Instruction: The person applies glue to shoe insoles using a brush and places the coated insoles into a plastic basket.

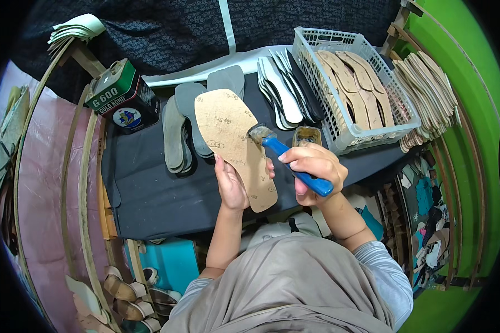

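Observation:
A tan insole board [226, 125] with printed marks is tilted up in front of me. My left hand [232, 186] grips it near its narrow end, thumb on one edge and fingertips showing at the other. Wrapped round the blue handle of a brush [299, 164] is my right hand [320, 166]. The brush's dark, crusted head touches the board's face near its right edge. Just beyond my right hand stands a small glue-stained container [307, 135], partly hidden by it.
Grey sole pieces [176, 133] lie behind the board, white ones [279, 94] farther right. A white plastic crate [344, 141] holds tan insoles, with more stacked [426, 94] beside it. A green-and-black can [126, 100] stands at the left of the black-covered table [144, 194]. Wooden racks [86, 216] flank the table.

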Demonstrator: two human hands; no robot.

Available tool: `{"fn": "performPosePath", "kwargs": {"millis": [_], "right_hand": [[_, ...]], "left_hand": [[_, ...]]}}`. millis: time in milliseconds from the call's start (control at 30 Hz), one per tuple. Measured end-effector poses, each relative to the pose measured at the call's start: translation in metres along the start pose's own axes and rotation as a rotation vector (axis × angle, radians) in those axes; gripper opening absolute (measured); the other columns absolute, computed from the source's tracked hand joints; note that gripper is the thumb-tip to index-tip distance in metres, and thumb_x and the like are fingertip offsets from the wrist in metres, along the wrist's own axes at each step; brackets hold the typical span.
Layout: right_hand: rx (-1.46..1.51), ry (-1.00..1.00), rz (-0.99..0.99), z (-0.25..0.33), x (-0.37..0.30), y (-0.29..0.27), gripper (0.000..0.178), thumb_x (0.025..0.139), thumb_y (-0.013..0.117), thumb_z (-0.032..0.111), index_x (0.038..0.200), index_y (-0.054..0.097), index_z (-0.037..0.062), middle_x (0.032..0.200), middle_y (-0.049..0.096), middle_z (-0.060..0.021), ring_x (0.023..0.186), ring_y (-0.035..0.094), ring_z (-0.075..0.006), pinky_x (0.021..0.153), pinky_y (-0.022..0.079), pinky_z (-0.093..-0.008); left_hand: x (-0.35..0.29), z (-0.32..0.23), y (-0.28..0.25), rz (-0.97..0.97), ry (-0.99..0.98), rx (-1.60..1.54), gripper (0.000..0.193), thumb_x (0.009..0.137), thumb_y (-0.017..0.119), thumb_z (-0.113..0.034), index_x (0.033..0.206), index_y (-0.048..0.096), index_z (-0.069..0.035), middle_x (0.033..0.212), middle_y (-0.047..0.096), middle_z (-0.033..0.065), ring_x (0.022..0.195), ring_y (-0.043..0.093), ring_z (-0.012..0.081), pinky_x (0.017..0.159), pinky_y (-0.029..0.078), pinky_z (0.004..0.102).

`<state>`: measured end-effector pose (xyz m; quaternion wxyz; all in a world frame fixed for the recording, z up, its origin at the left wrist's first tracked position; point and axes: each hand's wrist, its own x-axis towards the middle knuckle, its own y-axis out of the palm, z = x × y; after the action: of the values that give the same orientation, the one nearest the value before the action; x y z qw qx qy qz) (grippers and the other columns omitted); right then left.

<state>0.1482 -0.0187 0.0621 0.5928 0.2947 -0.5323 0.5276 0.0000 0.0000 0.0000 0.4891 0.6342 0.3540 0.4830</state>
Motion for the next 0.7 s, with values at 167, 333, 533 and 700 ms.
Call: {"fn": "performPosePath", "kwargs": {"millis": [167,333,533,700], "right_hand": [[0.132,-0.189,0.272,0.016,-0.010,0.011,0.021,0.075,0.067,0.017,0.090,0.060,0.0047,0.083,0.066,-0.0107,0.062,0.061,-0.0207,0.056,0.050,-0.0317],[0.077,0.003,0.000,0.000,0.000,0.006,0.022,0.072,0.069,0.012,0.089,0.058,0.0035,0.080,0.065,-0.0129,0.058,0.061,-0.0229,0.055,0.050,-0.0327],[0.289,0.087,0.039,0.010,-0.006,0.009,0.021,0.074,0.069,0.012,0.088,0.058,0.0009,0.080,0.064,-0.0135,0.059,0.060,-0.0233,0.056,0.051,-0.0321],[0.090,0.032,0.068,0.016,-0.003,0.008,0.024,0.072,0.068,0.012,0.090,0.059,0.0005,0.079,0.063,-0.0129,0.056,0.057,-0.0230,0.053,0.048,-0.0311]], "left_hand": [[0.006,-0.009,0.009,-0.070,-0.018,0.513,0.071,0.092,0.013,-0.057,0.135,0.032,-0.004,0.127,0.048,0.0206,0.079,0.058,0.0251,0.065,0.052,0.0375],[0.009,0.001,0.017,-0.153,0.146,0.625,0.066,0.094,0.017,-0.055,0.138,0.029,-0.008,0.131,0.044,0.0196,0.082,0.057,0.0287,0.067,0.052,0.0447],[0.013,-0.007,0.007,-0.032,0.077,0.597,0.066,0.094,0.012,-0.053,0.138,0.029,-0.007,0.130,0.045,0.0220,0.083,0.060,0.0282,0.068,0.052,0.0379],[0.013,-0.004,0.004,-0.052,0.068,0.788,0.067,0.094,0.010,-0.053,0.136,0.030,-0.003,0.127,0.049,0.0224,0.081,0.060,0.0245,0.064,0.052,0.0348]]}}
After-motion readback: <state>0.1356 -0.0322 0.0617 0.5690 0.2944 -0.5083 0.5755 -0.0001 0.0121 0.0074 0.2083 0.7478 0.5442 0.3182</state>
